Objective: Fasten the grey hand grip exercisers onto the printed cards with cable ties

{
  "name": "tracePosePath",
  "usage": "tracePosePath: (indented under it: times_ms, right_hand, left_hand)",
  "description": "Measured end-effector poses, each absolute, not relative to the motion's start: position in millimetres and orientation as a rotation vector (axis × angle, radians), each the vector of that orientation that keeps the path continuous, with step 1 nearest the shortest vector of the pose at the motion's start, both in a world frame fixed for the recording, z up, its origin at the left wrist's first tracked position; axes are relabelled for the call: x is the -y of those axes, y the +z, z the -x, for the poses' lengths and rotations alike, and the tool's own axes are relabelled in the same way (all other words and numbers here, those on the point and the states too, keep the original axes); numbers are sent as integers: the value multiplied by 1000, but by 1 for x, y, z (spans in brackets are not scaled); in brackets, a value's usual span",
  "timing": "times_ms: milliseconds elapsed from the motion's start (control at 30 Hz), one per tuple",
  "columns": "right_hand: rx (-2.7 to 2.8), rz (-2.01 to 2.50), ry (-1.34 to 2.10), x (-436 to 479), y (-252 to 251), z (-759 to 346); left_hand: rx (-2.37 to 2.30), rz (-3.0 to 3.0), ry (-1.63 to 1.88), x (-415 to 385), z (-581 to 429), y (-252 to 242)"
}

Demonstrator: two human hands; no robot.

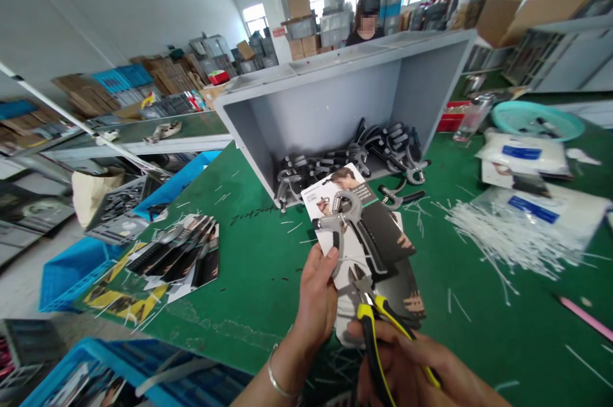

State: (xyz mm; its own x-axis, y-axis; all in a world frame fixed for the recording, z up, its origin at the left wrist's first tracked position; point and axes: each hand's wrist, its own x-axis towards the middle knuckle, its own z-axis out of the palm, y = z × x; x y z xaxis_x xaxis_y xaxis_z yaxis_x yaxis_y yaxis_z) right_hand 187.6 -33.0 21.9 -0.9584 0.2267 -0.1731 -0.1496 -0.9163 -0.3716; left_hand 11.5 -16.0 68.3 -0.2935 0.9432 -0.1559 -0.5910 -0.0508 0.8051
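Note:
My left hand (pixel 313 295) is closed on the lower left edge of a printed backing card (pixel 390 234). A grey and black spring hand grip (pixel 352 209) lies against the card's front. In my right hand (pixel 424 359) is a pair of diagonal cutters (pixel 371 324) with yellow and black handles. Their jaws look slightly parted and sit over the card's lower part, close to the grip's handle ends; whether they touch a tie there I cannot tell. More cards lie beneath, partly hidden by the cutters and my hands.
A grey crate (pixel 335 94) on its side holds several hand grips (pixel 397 145). Carded grips (pixel 186 253) are stacked at left. White cable ties (pixel 507 241) spread at right beside plastic bags (pixel 522 151), a pink pen (pixel 587 317) and a turquoise basin (pixel 536 119). A person (pixel 366 17) is behind the crate.

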Motion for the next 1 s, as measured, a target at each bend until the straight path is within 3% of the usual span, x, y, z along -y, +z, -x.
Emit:
tracePosePath:
  times_ms: [833, 1000]
  right_hand:
    - [182, 302, 2869, 36, 33, -172]
    - [365, 621, 2839, 36, 21, -177]
  left_hand:
    - [-1067, -568, 1786, 23, -16, 55]
    - [-1058, -461, 1799, 21, -15, 52]
